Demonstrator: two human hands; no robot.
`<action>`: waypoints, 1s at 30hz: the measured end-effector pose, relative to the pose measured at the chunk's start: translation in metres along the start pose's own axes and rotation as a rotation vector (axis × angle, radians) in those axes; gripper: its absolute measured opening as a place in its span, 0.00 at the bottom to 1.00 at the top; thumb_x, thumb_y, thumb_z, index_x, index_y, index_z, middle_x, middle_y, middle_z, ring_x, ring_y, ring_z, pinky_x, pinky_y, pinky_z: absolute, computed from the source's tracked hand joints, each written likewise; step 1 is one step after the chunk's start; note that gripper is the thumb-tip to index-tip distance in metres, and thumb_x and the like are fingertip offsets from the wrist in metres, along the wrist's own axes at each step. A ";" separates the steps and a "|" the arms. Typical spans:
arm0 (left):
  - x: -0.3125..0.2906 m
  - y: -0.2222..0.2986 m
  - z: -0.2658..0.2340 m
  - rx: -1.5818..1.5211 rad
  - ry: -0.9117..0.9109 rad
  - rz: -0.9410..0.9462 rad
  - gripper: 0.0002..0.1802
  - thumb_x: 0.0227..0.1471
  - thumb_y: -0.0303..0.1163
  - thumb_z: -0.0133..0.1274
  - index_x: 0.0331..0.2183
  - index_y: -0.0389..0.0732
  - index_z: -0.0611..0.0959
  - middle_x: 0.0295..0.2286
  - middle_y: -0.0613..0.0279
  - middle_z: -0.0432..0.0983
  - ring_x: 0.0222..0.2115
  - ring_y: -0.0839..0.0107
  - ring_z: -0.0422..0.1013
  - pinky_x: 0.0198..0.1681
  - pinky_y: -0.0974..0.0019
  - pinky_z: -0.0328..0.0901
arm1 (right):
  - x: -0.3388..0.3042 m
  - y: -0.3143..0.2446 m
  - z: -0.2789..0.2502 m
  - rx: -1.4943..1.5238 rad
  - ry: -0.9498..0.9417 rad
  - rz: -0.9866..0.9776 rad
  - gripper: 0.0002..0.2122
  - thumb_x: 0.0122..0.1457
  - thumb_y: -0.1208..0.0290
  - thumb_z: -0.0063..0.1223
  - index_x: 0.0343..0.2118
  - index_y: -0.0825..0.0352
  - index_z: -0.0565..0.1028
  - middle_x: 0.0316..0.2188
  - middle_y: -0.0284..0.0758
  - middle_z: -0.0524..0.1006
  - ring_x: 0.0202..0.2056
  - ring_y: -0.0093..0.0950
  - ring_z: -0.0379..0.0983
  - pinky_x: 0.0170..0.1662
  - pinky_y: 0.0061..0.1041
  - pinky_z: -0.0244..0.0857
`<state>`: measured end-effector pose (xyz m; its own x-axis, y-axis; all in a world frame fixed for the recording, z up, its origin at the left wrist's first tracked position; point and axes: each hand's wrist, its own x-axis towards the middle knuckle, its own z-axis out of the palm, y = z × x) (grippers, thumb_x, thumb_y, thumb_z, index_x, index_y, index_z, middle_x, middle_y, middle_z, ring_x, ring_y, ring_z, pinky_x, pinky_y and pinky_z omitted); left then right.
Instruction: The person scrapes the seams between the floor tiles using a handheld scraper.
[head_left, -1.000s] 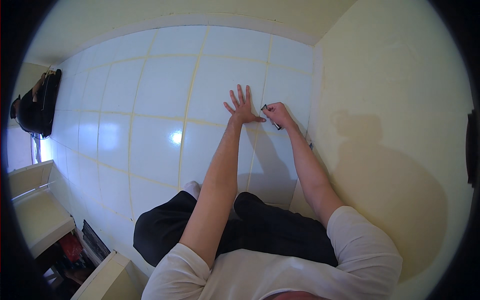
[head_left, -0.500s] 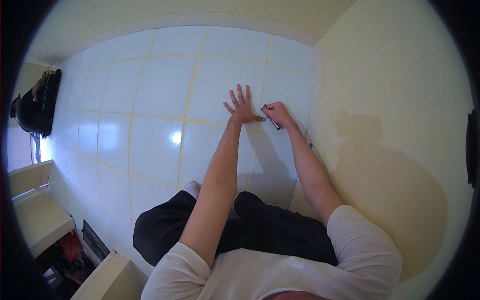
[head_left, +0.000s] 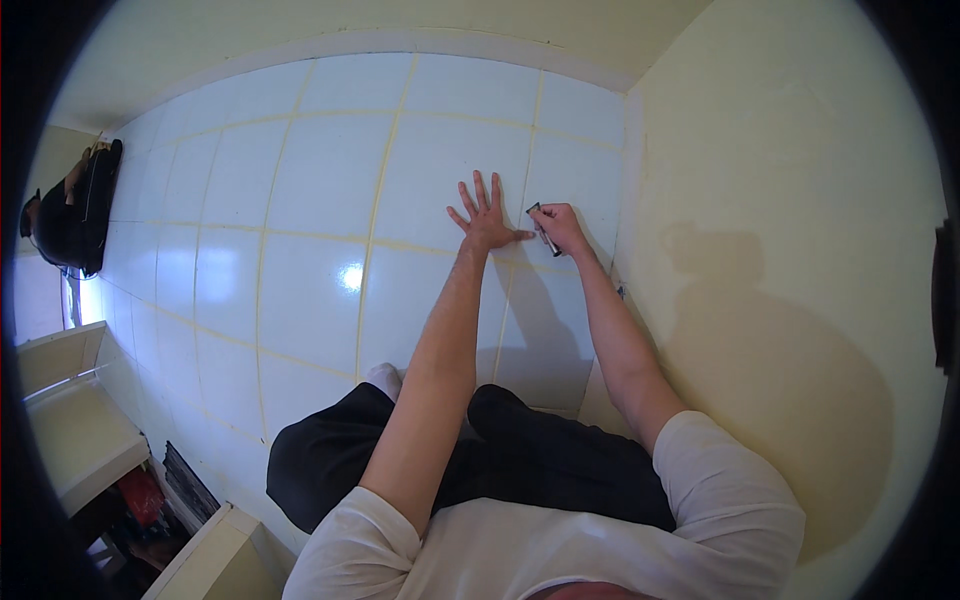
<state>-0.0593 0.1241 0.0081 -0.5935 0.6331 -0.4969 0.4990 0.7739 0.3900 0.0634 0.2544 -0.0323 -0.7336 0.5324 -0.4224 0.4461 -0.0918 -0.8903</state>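
Small tool [head_left: 549,240], dark w/ a silvery part, is held in the R hand [head_left: 560,226], fingers clenched round it; exact type can't be told. It's slanted over the tiled floor [head_left: 320,180], btwn the L hand [head_left: 485,225] & the R wall [head_left: 780,140], nr a yellowish grout line [head_left: 507,305]. Whether tile is touched by its tip can't be told. L hand is laid palm-down on tile, fingers spread, nothing grasped; its thumb is pointed twd the tool, tip v. close, contact unclear. Both arms are stretched fwd over dark trousers [head_left: 560,450]; a white sock [head_left: 384,377] is seen to the L. A shadow [head_left: 790,370] is cast on the R wall. At far L, another person [head_left: 72,220] in dark clothes is seen low, nr floor level. Lower L is taken up by cream furniture [head_left: 85,435], w/ sth red [head_left: 142,495] partly seen beside it.
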 end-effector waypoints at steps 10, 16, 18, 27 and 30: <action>-0.004 -0.004 0.001 -0.006 0.038 -0.002 0.53 0.55 0.62 0.48 0.68 0.59 0.37 0.68 0.60 0.15 0.66 0.44 0.13 0.59 0.22 0.21 | -0.002 -0.008 0.007 0.219 0.003 0.013 0.14 0.60 0.69 0.53 0.19 0.70 0.74 0.15 0.31 0.71 0.13 0.19 0.65 0.17 0.23 0.57; 0.007 -0.027 0.005 -0.007 0.176 -0.026 0.48 0.59 0.59 0.45 0.68 0.60 0.37 0.68 0.61 0.16 0.66 0.45 0.13 0.59 0.22 0.21 | 0.004 -0.020 0.022 0.240 -0.046 -0.015 0.14 0.61 0.69 0.53 0.20 0.71 0.74 0.16 0.31 0.72 0.14 0.19 0.66 0.17 0.23 0.57; -0.004 -0.005 0.002 0.000 0.098 -0.019 0.45 0.61 0.57 0.41 0.68 0.60 0.37 0.68 0.62 0.16 0.66 0.46 0.14 0.60 0.22 0.20 | 0.000 -0.007 0.007 0.214 -0.026 0.006 0.14 0.61 0.69 0.53 0.20 0.71 0.74 0.16 0.32 0.72 0.14 0.19 0.66 0.17 0.23 0.57; -0.004 -0.006 0.002 -0.015 0.139 -0.032 0.42 0.62 0.58 0.38 0.68 0.62 0.39 0.68 0.64 0.17 0.67 0.48 0.14 0.60 0.24 0.20 | 0.002 -0.012 0.010 0.210 -0.023 0.011 0.13 0.60 0.71 0.52 0.20 0.71 0.74 0.16 0.32 0.72 0.14 0.20 0.66 0.17 0.23 0.57; -0.002 -0.011 0.001 0.005 0.131 -0.041 0.42 0.62 0.59 0.38 0.68 0.62 0.39 0.68 0.64 0.18 0.67 0.48 0.14 0.61 0.24 0.20 | 0.003 -0.014 0.013 0.234 -0.022 0.000 0.13 0.60 0.71 0.52 0.20 0.71 0.74 0.16 0.31 0.72 0.13 0.19 0.66 0.16 0.22 0.58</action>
<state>-0.0629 0.1146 0.0045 -0.6909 0.5978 -0.4065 0.4757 0.7994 0.3671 0.0487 0.2462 -0.0231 -0.7453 0.5144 -0.4241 0.3171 -0.2861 -0.9042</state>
